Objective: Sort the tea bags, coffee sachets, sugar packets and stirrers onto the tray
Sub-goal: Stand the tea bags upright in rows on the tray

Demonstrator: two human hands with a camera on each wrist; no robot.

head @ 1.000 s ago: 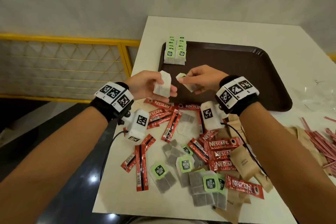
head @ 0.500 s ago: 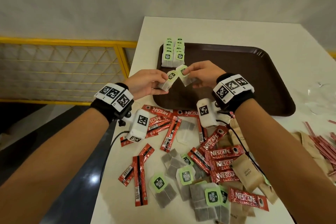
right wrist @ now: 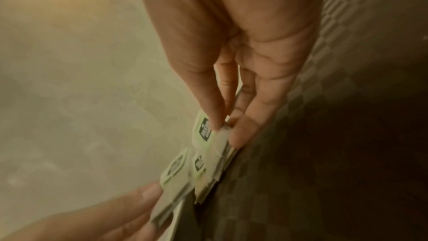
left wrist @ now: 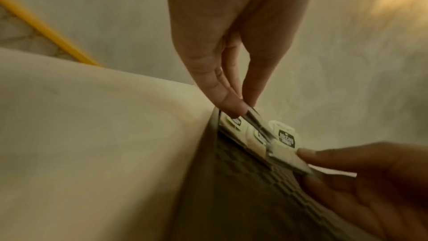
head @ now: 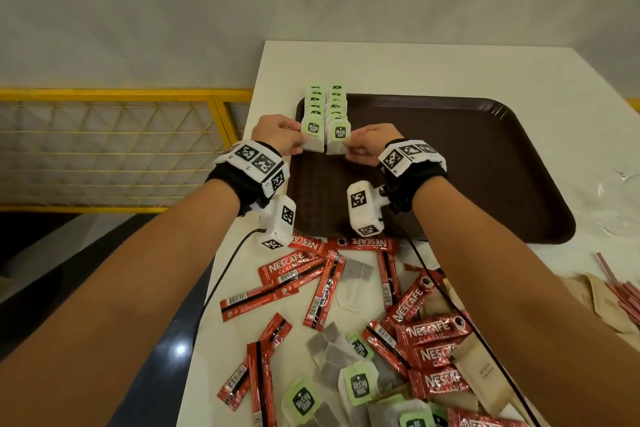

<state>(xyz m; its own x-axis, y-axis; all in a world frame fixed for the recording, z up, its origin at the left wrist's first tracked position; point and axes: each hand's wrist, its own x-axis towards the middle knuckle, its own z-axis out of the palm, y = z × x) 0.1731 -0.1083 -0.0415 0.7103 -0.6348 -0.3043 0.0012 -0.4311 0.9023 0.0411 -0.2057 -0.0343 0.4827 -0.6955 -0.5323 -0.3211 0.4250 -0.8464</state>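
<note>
A brown tray (head: 467, 163) lies on the white table (head: 415, 66). Two rows of green-tagged tea bags (head: 327, 102) stand at its far left corner. My left hand (head: 300, 143) pinches a tea bag (head: 312, 135) at the near end of the left row. My right hand (head: 347, 148) pinches a second tea bag (head: 338, 138) at the near end of the right row. In the left wrist view the fingertips (left wrist: 234, 107) grip that bag's edge just above the tray. In the right wrist view the right hand's fingertips (right wrist: 238, 135) pinch its bag (right wrist: 205, 129).
Near me on the table lies a loose pile of red coffee sachets (head: 433, 333), tea bags (head: 356, 385) and brown sugar packets (head: 485, 374). Red stirrers (head: 623, 295) lie at the right edge. A yellow railing (head: 121, 94) runs beyond the table's left edge.
Both hands have moved away from me, from over the tray's near edge to the near ends of the two rows, each carrying its tea bag, now held upright side by side.
</note>
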